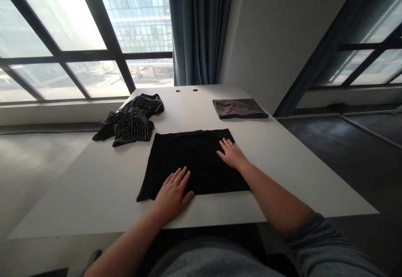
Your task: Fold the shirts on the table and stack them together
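We have the black cloth [197,155] spread flat in front of us on the white table [292,172], and it looks longer from nine to three o'clock than from six to twelve, though the slanted view may shorten its depth. Our left hand [172,195] lies at about seven o'clock from the cloth's middle, over the near edge, so most of the fabric stretches towards one o'clock from it. Our right hand [233,155] rests at about three o'clock, beside the right edge, with most of the fabric towards nine. Both palms face down with fingers extended, the left thumb spread; neither hand grips anything. We judge the left better placed for the near edge, the right for the right-hand edge and the far right corner. Beyond the cloth, at ten o'clock, a crumpled striped garment [133,127] lies just beside the far left corner, against a dark bundle with pale round spots [147,102]; we cannot tell whether they are one piece. At one o'clock sits a folded grey-brown cloth [240,108], apart from the black one. A blue curtain [202,29] hangs at twelve, past the table.
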Available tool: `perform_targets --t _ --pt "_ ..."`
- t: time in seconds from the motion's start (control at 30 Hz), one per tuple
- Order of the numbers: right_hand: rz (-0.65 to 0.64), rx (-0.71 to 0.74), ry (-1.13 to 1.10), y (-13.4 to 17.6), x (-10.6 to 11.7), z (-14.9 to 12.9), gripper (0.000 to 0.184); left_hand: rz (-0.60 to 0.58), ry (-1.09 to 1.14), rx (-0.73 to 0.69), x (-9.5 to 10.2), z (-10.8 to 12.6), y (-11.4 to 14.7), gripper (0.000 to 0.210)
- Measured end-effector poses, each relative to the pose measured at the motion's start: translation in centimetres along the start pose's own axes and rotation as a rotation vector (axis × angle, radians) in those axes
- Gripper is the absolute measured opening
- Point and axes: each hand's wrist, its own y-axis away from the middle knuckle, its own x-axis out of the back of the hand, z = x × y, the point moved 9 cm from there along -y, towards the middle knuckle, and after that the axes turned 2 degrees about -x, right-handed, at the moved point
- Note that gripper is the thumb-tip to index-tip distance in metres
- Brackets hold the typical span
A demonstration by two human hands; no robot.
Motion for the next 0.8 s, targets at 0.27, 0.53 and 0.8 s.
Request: perform_targets --t 0.27,0.53,0.8 --pt "-0.009 0.005 0.001 0.1 0.2 0.0 0.074 -0.003 -0.002 0.037 -2.5 -0.2 -0.3 0.064" --pt "-0.046 -0.015 0.004 0.1 0.0 -0.1 0.074 -0.015 0.0 0.025 -2.2 -0.9 -0.1 0.062" --pt "-0.042 -0.022 -0.013 0.4 0.0 -0.2 0.075 -0.025 0.024 0.007 -1.9 -1.3 -0.1 0.063"
